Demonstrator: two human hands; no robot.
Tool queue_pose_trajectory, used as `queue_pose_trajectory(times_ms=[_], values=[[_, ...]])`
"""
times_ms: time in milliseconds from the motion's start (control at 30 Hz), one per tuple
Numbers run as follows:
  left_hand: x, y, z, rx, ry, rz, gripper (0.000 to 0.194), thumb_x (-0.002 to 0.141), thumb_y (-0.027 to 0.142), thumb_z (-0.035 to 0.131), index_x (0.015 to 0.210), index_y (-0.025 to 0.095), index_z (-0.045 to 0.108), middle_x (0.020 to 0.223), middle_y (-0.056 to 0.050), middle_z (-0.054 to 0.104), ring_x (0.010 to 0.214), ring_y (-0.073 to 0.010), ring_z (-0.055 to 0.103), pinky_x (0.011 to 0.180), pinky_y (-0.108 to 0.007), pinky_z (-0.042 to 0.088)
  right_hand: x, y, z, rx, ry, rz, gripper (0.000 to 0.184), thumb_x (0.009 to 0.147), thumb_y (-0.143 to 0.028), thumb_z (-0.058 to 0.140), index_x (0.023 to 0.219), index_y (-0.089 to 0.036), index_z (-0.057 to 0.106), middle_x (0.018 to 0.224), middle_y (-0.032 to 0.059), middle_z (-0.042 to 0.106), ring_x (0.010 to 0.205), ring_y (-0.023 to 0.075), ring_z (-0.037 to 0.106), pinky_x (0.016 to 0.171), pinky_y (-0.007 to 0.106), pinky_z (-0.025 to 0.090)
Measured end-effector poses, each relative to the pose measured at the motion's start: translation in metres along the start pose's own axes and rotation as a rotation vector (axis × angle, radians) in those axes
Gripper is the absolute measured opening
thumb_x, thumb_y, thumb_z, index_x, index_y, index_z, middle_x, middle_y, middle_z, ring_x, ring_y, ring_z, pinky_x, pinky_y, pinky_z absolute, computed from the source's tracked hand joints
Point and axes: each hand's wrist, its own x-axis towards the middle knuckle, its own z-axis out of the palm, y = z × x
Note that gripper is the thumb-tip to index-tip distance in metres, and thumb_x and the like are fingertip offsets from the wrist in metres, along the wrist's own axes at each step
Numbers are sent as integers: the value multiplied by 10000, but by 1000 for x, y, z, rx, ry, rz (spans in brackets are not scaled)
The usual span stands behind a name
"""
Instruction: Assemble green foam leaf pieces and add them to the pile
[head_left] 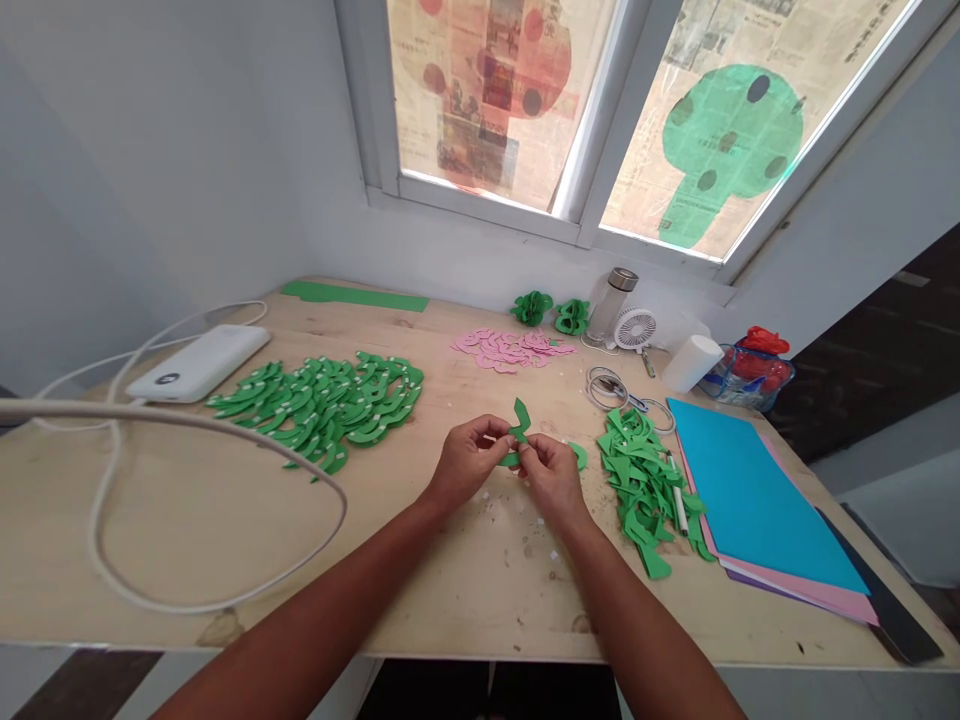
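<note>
Near the middle of the table, my left hand [474, 460] and my right hand [551, 480] meet around a green foam or paper cutout [520, 415]. Both hands pinch it between thumb and fingers, and one pointed end sticks up above them. Part of the cutout is hidden by the fingers. Just right of my right hand lies another green piece [578, 456]. To the left spreads a heap of curved green cutouts [322, 400] with small white squares on them. A pile of green scraps [637, 480] lies to the right, with a white pen [678, 497] on it.
Pink cutouts [510, 350] lie behind my hands, near two green paper balls [532, 308]. A bottle [611, 305] and small fan [635, 328] stand at the back. Coloured sheets [765, 490] are stacked right. A white power bank [199, 362] and looping cable [225, 607] occupy the left.
</note>
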Motion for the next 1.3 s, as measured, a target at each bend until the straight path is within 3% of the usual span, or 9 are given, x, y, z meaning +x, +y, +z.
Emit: queue_pose_trajectory(times_ms=[400,733,1033,1300], values=[[-3,0,1,176,44,84,101,679,257,620,679,156,613,618,-1,617,556,-133,584,550,-244,487,-2,-4,0,-35,-15,-16,216,751,-294,517,657,-153,651,567,18,633,506,129,532,487,225,406],[3,5,-4,-64,-36,-79,132,648,260,639,705,141,625,628,-12,630,590,-129,572,545,-220,456,-1,-4,-1,13,-1,34,198,728,-236,493,701,-148,669,549,3,627,476,116,542,474,204,424],[2,8,-3,-26,41,-77,121,656,267,627,672,148,615,600,-5,627,582,-135,574,527,-222,447,-1,-4,0,-5,-57,33,202,725,-212,487,704,-149,677,555,8,643,477,122,557,477,209,431],[6,5,-6,-182,45,-180,294,618,340,682,827,137,645,659,-17,652,550,-138,583,528,-252,451,-4,-7,0,-57,-90,11,199,739,-219,475,653,-148,640,525,1,609,474,113,538,460,193,402]])
